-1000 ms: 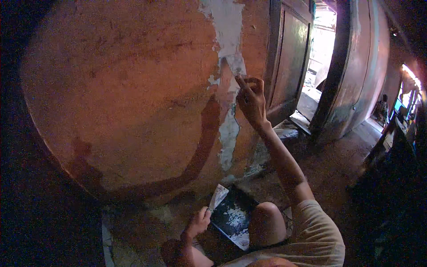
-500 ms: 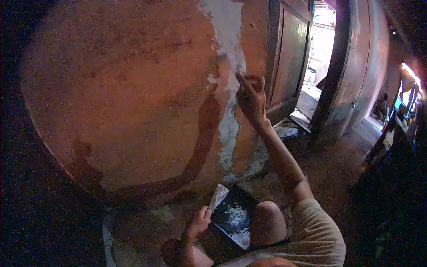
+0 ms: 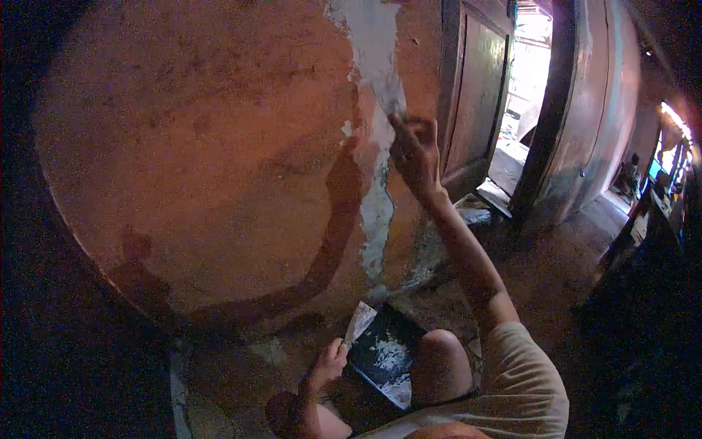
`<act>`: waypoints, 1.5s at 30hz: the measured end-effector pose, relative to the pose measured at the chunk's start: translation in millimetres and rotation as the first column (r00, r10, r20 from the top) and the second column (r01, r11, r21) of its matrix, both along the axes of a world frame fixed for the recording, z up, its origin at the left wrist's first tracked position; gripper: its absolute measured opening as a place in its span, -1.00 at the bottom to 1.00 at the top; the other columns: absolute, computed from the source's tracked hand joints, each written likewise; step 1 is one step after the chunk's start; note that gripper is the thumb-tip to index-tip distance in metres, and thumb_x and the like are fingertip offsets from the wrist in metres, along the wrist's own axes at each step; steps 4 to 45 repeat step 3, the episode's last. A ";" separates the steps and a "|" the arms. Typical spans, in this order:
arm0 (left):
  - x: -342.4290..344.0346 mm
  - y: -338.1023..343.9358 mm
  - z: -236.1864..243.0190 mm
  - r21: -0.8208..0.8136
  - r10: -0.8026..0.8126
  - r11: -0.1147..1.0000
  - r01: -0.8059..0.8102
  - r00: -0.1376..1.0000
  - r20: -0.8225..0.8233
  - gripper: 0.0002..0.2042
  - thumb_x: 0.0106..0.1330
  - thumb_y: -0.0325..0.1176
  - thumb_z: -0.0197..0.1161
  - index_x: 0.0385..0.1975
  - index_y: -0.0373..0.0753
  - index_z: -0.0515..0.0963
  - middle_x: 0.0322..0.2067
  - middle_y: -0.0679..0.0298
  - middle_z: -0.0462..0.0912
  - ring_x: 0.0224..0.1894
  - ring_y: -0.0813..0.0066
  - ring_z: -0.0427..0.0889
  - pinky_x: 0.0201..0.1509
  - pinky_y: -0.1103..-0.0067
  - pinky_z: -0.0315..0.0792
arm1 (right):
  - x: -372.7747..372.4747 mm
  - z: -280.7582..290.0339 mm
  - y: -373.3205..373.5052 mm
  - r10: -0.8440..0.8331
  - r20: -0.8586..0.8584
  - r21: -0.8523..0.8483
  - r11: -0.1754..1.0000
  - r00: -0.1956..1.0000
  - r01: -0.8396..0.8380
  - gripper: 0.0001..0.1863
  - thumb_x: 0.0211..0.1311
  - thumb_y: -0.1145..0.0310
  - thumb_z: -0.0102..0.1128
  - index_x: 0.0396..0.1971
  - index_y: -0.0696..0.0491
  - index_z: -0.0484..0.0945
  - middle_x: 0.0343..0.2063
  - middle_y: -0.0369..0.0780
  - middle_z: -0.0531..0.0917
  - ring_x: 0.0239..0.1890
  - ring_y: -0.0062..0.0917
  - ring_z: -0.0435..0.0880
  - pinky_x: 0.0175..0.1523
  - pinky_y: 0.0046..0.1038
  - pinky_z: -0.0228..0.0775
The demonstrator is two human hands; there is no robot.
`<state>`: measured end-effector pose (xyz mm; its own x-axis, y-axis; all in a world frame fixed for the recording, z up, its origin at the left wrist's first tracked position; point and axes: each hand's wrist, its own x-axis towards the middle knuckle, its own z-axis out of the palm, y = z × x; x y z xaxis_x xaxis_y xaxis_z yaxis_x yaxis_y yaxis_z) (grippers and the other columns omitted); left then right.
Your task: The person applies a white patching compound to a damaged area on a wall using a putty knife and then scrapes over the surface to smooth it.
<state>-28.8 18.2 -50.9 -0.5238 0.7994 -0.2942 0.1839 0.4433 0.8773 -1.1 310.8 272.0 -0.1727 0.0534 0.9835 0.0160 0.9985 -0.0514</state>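
Observation:
My right hand [image 3: 417, 151] is raised to the orange wall [image 3: 219, 139], its fingers closed on a putty knife. The blade of that putty knife [image 3: 393, 96] lies against a long white strip of filler [image 3: 373, 40] running down the wall. Low at the front, my left hand [image 3: 327, 364] grips a second putty knife [image 3: 360, 322], its wide blade smeared white and pointing up. That blade is over the left edge of a dark rectangular tray [image 3: 401, 319], which holds patches of white paste [image 3: 391, 354]. The right hand hides the other knife's handle.
A brown panelled door [image 3: 477, 95] stands right of the strip, beside a bright doorway [image 3: 525, 80]. My bent knee [image 3: 442, 358] is against the tray's right side. Cluttered items [image 3: 658, 197] line the far right. My arm's shadow falls on the wall.
The right hand's putty knife has shifted slightly; its blade now shows more plainly, pointing up against the filler. My left hand, its knife and the tray look unmoved.

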 end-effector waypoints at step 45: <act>-3.3 -6.9 3.2 0.115 -0.102 0.987 0.116 0.988 -0.119 -0.70 0.22 -0.18 -0.12 -0.25 -0.30 0.35 -0.39 -0.11 0.47 -0.28 0.22 0.51 -0.21 0.38 0.30 | -2.8 35.0 4.9 -0.020 -0.034 0.191 0.981 0.999 0.026 -0.41 -0.20 0.65 0.12 -0.03 -0.06 0.37 -0.28 -0.18 0.36 -0.39 -0.43 0.46 -0.32 -0.51 0.37</act>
